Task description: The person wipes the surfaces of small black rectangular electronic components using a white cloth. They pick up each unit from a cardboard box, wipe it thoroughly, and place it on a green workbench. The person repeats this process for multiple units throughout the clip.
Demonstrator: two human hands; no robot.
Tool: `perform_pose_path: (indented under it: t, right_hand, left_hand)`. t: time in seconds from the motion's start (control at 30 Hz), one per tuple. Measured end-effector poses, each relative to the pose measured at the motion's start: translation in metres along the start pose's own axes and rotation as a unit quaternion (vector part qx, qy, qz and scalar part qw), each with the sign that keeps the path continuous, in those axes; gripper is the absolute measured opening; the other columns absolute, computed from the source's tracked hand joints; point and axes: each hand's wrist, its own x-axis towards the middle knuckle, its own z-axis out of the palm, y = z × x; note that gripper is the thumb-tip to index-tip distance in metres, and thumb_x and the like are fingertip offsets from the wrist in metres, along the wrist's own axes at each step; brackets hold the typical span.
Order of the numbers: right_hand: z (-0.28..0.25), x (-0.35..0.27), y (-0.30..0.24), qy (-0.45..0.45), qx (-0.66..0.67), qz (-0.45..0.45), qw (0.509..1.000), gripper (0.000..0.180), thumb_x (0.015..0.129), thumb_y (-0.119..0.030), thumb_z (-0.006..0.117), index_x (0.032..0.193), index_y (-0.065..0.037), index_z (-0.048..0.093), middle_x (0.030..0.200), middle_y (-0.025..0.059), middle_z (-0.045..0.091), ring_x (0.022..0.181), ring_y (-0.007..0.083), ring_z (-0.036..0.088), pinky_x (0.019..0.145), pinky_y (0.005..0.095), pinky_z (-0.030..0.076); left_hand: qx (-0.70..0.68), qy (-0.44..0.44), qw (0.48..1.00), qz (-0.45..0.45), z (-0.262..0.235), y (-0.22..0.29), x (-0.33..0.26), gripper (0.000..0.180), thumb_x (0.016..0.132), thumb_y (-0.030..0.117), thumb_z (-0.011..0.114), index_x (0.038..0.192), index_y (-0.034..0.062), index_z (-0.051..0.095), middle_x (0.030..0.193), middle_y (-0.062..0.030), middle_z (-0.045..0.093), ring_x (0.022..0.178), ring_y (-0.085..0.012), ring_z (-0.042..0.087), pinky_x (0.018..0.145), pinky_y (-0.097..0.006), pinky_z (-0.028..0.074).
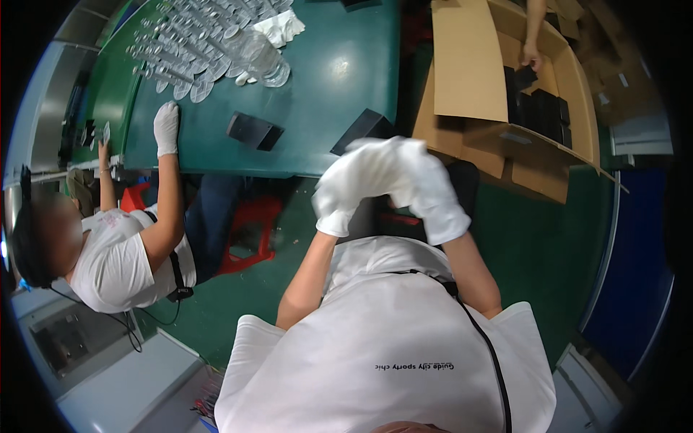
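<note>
Both of my hands wear white gloves and meet in front of me at the table's near edge. My left hand (342, 186) and my right hand (432, 189) are bent inward, with the fingertips close together. Motion smears the fingers, so whether anything is between them cannot be made out. Just beyond the gloves, a black box (367, 128) lies at the table edge, partly covered by them; contact with it is unclear. Farther left on the green table (317, 101) rests another black box (254, 131), tilted on its side.
Many clear stemmed pieces (191, 50) stand at the far left, beside a clear glass vessel (263, 61) and white tissue (280, 29). A co-worker's gloved hand (167, 126) rests nearby. Right, another person's hand (531, 56) reaches into a carton (469, 65) holding black boxes (541, 112).
</note>
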Motion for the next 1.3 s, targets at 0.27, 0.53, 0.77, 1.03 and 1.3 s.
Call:
perform_pose_path:
  t: [0.27,0.53,0.77,1.03,1.3]
  right_hand:
    - [-0.003,0.066,-0.002,0.142,-0.206,-0.131,0.959,0.037,0.092,-0.009,0.056,0.128,-0.002,0.059,0.132,0.0160,0.059,0.122,0.0345,0.055,0.106,0.0419,0.042]
    - [0.067,0.058,0.001,0.013,-0.361,-0.111,0.926,0.037,0.086,-0.027,0.064,0.122,-0.021,0.067,0.139,0.0035,0.056,0.138,0.0330,0.040,0.115,0.0516,0.031]
    - [0.061,0.025,-0.018,0.011,-0.277,-0.173,0.945,0.036,0.086,-0.017,0.066,0.122,-0.016,0.069,0.134,0.0042,0.061,0.136,0.0271,0.047,0.116,0.0488,0.033]
    - [0.043,-0.037,-0.016,-0.105,0.098,0.077,0.987,0.037,0.087,0.000,0.065,0.124,0.000,0.064,0.128,0.0104,0.065,0.122,0.0237,0.060,0.104,0.0346,0.047]
    - [0.023,-0.065,0.004,-0.035,0.159,0.180,0.970,0.032,0.104,-0.019,0.047,0.122,0.003,0.063,0.118,0.0144,0.070,0.104,0.0221,0.067,0.092,0.0303,0.051]
  left_hand:
    - [-0.611,-0.061,0.786,-0.070,-0.005,0.021,0.019,0.051,0.102,0.035,0.048,0.143,0.0055,0.045,0.140,-0.0091,0.053,0.128,-0.0225,0.050,0.111,-0.035,0.035]
    - [-0.834,-0.189,0.518,-0.006,-0.007,-0.014,0.031,0.053,0.103,0.040,0.047,0.147,0.0099,0.042,0.146,-0.0060,0.049,0.135,-0.0218,0.044,0.118,-0.040,0.029]
    - [-0.571,-0.043,0.819,-0.035,-0.008,-0.007,0.019,0.058,0.102,0.041,0.049,0.149,0.0080,0.039,0.150,-0.0104,0.045,0.136,-0.0270,0.043,0.116,-0.044,0.031]
    - [-0.039,-0.034,0.995,0.085,-0.031,0.035,0.019,0.038,0.103,0.030,0.037,0.130,0.0070,0.050,0.117,-0.0058,0.064,0.114,-0.0211,0.057,0.108,-0.043,0.039]
    - [0.746,0.021,0.658,0.101,-0.061,0.025,0.039,0.034,0.101,0.027,0.042,0.123,0.0067,0.058,0.108,-0.0147,0.067,0.110,-0.0245,0.060,0.113,-0.044,0.035]
